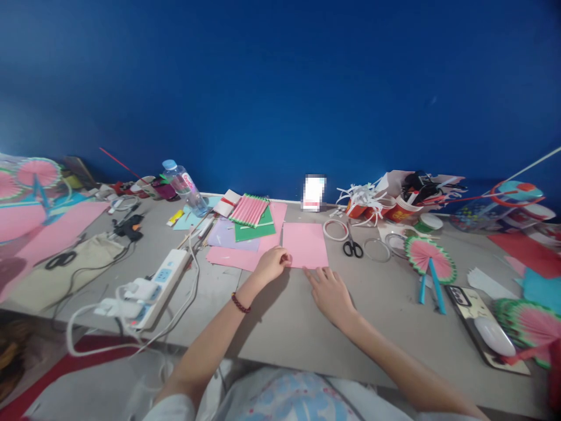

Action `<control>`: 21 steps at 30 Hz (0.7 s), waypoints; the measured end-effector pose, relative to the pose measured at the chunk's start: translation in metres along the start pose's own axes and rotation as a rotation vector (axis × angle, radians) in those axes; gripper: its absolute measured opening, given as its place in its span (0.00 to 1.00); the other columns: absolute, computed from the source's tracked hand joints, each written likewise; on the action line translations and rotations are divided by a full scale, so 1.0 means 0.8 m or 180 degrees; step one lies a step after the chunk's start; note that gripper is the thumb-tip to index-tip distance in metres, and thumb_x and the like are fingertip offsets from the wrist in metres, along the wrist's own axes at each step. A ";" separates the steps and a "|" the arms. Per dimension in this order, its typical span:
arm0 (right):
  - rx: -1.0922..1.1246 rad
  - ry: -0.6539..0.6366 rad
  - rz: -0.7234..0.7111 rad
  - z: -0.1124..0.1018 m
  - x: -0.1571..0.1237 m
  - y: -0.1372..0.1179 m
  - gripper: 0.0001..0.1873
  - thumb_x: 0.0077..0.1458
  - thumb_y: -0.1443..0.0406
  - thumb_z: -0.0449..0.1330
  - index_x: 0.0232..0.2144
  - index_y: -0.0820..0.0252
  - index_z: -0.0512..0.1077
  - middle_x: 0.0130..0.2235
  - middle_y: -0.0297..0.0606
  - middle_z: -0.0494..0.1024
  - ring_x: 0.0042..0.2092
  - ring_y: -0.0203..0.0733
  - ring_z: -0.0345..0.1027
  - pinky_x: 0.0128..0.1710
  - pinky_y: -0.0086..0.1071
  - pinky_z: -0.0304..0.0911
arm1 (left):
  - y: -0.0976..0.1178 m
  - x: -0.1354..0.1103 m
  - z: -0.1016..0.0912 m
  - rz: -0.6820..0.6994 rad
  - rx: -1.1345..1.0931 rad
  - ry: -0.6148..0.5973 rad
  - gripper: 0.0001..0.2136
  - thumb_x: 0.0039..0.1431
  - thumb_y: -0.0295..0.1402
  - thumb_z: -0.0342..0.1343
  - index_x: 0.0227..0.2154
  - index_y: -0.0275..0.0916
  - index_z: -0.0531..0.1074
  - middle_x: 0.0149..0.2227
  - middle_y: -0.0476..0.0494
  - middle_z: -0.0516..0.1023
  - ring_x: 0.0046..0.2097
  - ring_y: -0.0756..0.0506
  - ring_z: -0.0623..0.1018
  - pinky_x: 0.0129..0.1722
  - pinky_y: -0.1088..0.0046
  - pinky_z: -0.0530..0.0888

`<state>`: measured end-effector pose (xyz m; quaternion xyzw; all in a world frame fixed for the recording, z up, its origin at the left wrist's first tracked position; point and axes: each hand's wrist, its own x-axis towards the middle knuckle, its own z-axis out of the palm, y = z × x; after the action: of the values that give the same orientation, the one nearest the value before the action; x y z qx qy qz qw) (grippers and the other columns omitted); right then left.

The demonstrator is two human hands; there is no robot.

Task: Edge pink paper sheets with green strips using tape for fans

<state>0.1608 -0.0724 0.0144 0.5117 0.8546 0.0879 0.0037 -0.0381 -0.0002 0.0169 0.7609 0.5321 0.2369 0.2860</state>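
A pink sheet of paper [305, 244] lies flat on the grey table [280, 316] in front of me. My left hand [270, 265] rests at the sheet's near left corner, fingers curled and pinched on its edge. My right hand [331, 292] lies at the sheet's near edge with fingers stretched out, fingertips touching the paper. A red bead bracelet [240, 303] is on my left wrist.
Black scissors [352, 248], tape rings [335, 230] and a pleated pink fan [430, 261] with blue handles lie to the right. A stack of coloured paper [245, 234], a water bottle [186, 186], a power strip [153, 286] and a glue gun [128, 227] sit left. A phone [475, 304] lies at right.
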 end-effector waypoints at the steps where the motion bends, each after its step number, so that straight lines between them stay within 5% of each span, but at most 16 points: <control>1: -0.0033 0.0006 0.0002 0.001 0.000 -0.001 0.29 0.54 0.68 0.56 0.59 0.56 0.60 0.45 0.44 0.71 0.46 0.49 0.61 0.40 0.39 0.57 | 0.000 0.000 0.000 0.0003 0.0041 0.0001 0.05 0.50 0.22 0.55 0.26 0.38 0.72 0.30 0.47 0.73 0.33 0.49 0.72 0.34 0.75 0.67; 21: 0.0079 0.0103 0.0127 -0.003 -0.006 0.007 0.22 0.55 0.69 0.55 0.53 0.60 0.65 0.45 0.44 0.72 0.48 0.48 0.63 0.45 0.39 0.57 | 0.012 -0.012 -0.001 0.0379 -0.0014 -0.0189 0.07 0.56 0.35 0.57 0.28 0.37 0.75 0.30 0.46 0.75 0.33 0.48 0.72 0.33 0.75 0.66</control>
<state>0.1674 -0.0741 0.0170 0.5272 0.8452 0.0856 -0.0183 -0.0352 -0.0117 0.0232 0.7972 0.4767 0.2320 0.2886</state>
